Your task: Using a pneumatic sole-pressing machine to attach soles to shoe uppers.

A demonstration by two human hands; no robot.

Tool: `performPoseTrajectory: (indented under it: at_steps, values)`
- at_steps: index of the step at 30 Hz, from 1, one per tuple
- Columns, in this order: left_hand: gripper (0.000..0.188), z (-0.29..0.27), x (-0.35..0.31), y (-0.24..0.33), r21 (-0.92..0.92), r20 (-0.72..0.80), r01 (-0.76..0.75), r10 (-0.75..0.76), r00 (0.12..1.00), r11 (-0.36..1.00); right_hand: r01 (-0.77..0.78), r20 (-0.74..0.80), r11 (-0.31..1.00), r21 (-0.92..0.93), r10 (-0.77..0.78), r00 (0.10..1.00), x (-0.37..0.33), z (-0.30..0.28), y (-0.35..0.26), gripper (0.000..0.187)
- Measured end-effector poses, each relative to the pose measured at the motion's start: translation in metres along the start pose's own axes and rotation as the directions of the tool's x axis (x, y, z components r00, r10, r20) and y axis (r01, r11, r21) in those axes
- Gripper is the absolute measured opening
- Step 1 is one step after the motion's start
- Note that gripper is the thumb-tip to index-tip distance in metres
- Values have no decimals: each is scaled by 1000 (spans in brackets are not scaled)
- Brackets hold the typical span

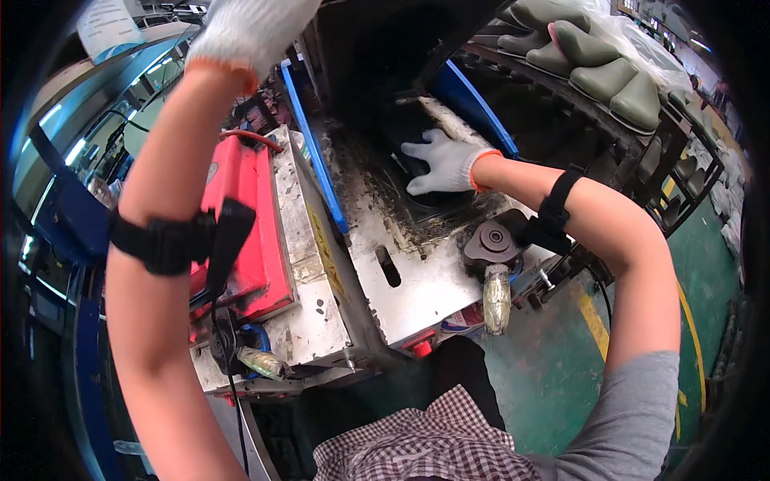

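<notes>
My right hand (445,163), in a white knit glove with an orange cuff, reaches over the machine bed with its fingers spread. It lies on or just above a dark, flat black piece (401,172), whose kind I cannot make out. Raised at the top left, my left hand (257,32) wears the same kind of glove. The picture's upper edge cuts off its fingers, so its grip is hidden. Beside it hangs a large black plate or block (377,40), over the far part of the bed. The worn metal bed (409,297) is smeared with black residue.
Blue side guards (317,152) flank the bed. A lever with a tape-wrapped handle (497,301) juts from its near right corner. A red machine cover (249,232) stands to the left. Olive-green boots or clogs (597,60) fill a rack at upper right.
</notes>
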State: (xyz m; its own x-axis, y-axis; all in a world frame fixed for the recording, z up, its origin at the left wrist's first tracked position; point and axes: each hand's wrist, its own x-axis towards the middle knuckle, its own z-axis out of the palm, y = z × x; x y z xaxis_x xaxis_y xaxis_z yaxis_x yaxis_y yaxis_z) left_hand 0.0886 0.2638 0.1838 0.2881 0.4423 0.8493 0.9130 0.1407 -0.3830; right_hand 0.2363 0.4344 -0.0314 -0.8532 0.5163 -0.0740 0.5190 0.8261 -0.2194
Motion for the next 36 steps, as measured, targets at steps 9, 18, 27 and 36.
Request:
performPoseTrajectory:
  at_steps: [9,18,27,36]
  values:
    - [68,55,117,-11,-245,513,8,122,849,969,96,24,994,42,-97,995,-19,-16,18,85]
    - [41,1,95,40,-193,668,186,-10,744,964,466,-639,882,-68,-397,659,-178,0,-9,46]
    - [40,68,-38,111,-474,568,184,140,811,861,604,-644,794,-67,-497,582,-220,84,-52,40]
    - [25,72,-130,168,-418,382,54,121,916,907,443,-740,858,-261,-473,479,-223,93,-57,39]
